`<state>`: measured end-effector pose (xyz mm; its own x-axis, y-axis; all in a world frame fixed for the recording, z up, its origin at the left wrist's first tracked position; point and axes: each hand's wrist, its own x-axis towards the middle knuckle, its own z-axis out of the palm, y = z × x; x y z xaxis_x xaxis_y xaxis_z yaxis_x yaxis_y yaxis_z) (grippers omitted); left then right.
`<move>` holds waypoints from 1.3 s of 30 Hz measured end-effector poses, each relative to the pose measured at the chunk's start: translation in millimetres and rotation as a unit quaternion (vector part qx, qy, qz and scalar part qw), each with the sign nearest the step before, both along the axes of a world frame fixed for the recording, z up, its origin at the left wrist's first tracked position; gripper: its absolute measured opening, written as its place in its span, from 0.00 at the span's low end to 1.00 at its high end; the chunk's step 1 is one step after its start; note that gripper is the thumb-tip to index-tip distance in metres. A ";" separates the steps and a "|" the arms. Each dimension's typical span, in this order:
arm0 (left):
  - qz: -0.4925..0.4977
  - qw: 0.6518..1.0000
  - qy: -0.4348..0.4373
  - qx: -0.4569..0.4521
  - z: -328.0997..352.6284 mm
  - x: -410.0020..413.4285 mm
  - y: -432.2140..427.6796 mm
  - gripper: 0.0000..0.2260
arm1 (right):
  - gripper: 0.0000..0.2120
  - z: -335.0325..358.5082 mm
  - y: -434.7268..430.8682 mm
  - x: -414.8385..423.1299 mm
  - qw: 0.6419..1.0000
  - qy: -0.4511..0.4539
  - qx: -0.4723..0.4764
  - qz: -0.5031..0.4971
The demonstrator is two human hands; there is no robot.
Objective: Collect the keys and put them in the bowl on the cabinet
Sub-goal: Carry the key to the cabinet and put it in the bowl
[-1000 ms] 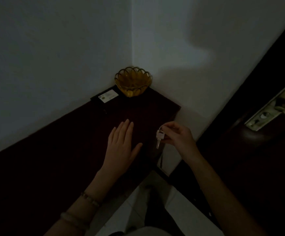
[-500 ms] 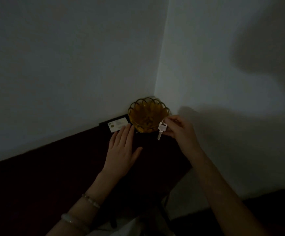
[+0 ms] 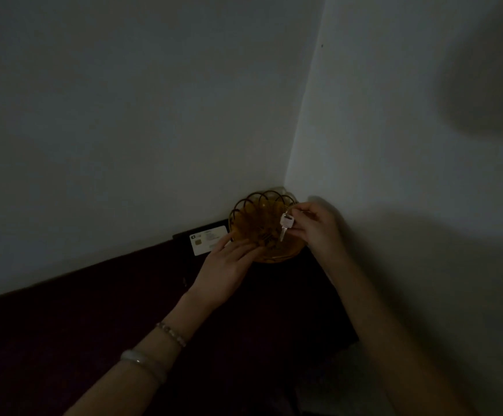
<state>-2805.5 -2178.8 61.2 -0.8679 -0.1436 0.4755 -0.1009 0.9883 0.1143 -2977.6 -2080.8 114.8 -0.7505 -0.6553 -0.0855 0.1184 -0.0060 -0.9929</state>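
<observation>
Key held over the amber bowl, ready to drop.

From the head camera, your right hand point(image 3: 314, 225) pinches the silver key point(image 3: 285, 225) by its ring and head, blade hanging down over the right side of the scalloped amber bowl point(image 3: 245, 211), which sits in the wall corner on the dark cabinet point(image 3: 124, 310). Your left hand point(image 3: 224, 265) is spread loose, holding nothing; its fingertips point(image 3: 251, 250) lie against the bowl's near rim, seemingly to steady it. A white card point(image 3: 206, 240) lies just left of the bowl. The key should be light, stiff and slick metal, so keep hold at the broad head. The bowl looks like glass and likely chips easily, so lower the key in gently. The dim light hides what else the bowl holds.
</observation>
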 end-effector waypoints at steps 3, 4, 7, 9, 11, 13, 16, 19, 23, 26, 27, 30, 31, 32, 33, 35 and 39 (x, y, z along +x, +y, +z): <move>-0.032 0.999 0.023 0.014 -2.7 0.0 -5.5 0.12 | 0.09 -3.5 -7.3 -1.7 1.000 0.006 0.022 0.012; -0.041 0.999 0.023 0.016 -3.5 0.3 -6.4 0.11 | 0.08 -3.2 -9.6 -1.7 0.999 0.017 0.034 0.025; -0.056 0.998 0.028 0.007 -7.9 1.4 -8.2 0.10 | 0.06 -1.1 -17.8 0.4 0.994 0.042 0.067 0.075; -0.063 0.997 0.035 -0.002 -10.9 3.3 -9.0 0.11 | 0.06 -1.5 -23.2 2.8 0.989 0.047 0.093 0.100; -0.070 0.997 0.040 -0.013 -15.2 5.2 -9.3 0.11 | 0.07 -5.1 -27.4 4.8 0.987 0.037 0.114 0.105; -0.082 0.995 0.051 -0.009 -19.9 7.1 -7.1 0.11 | 0.08 -10.1 -29.8 5.5 0.986 0.024 0.131 0.097; -0.095 0.993 0.065 0.000 -24.6 9.9 -4.3 0.11 | 0.09 -19.7 -33.2 4.7 0.979 0.050 0.173 0.094; -0.097 0.994 0.056 -0.003 -24.8 12.3 -4.5 0.11 | 0.09 -30.3 -38.3 2.7 0.966 0.091 0.223 0.091; -0.099 0.994 0.051 0.008 -19.6 13.4 -2.8 0.11 | 0.08 -38.3 -44.5 2.7 0.953 0.140 0.259 0.076; -0.094 0.994 0.050 0.011 -17.1 13.1 -1.2 0.11 | 0.07 -41.5 -45.0 1.5 0.938 0.206 0.273 0.059; -0.092 0.994 0.049 0.009 -16.8 12.8 -1.1 0.11 | 0.07 -42.3 -44.3 0.8 0.933 0.222 0.278 0.052; -0.085 0.995 0.049 0.003 -15.1 11.8 -0.7 0.11 | 0.08 -43.4 -41.7 -1.5 0.925 0.248 0.284 0.044; -0.084 0.995 0.048 0.003 -14.6 11.1 -0.6 0.12 | 0.10 -43.2 -40.7 -1.8 0.925 0.249 0.285 0.046; -0.081 0.996 0.046 0.003 -14.0 10.3 -0.4 0.12 | 0.11 -42.6 -39.7 -2.0 0.925 0.248 0.285 0.047; -0.078 0.996 0.044 0.003 -13.1 9.3 -0.3 0.12 | 0.12 -41.7 -38.4 -1.9 0.926 0.247 0.282 0.047; -0.072 0.997 0.037 0.004 -10.9 7.6 -0.2 0.12 | 0.14 -39.0 -33.8 -0.7 0.931 0.243 0.268 0.043; -0.058 0.998 0.026 0.019 -5.0 5.9 -1.8 0.14 | 0.14 -30.0 -14.8 7.7 0.936 0.251 0.238 0.057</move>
